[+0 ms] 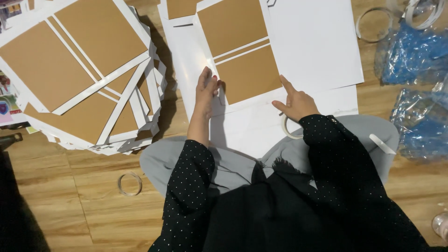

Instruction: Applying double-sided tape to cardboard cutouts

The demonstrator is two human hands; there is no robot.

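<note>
Brown card panel (pixel 248 74) being pressed onto white sheet (pixel 242 126); L hand (pixel 206 91) flat, open, nothing gripped; R hand (pixel 295 103) forefinger out, rest curled, empty; tape roll (pixel 288 128) beside R hand; next probably edge-smoothing, alignment needed.

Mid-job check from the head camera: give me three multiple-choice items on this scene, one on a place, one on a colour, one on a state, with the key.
1. Where does the stack of white sheets with brown panels lie?
A. To the person's left on the wooden floor
B. On the person's lap
C. Under the blue bags

2. What colour are the crumpled plastic bags at the right?
A. Red
B. Blue
C. Green

3. How is the right hand posed?
A. Clenched around scissors
B. Index finger extended onto the white sheet with brown rectangular panels
C. Raised off the sheet

Key: 1 A, the stack sits left; 2 B, they show blue; 3 B, the fingertip presses beside the brown panel, while the left hand rests flat.
</note>
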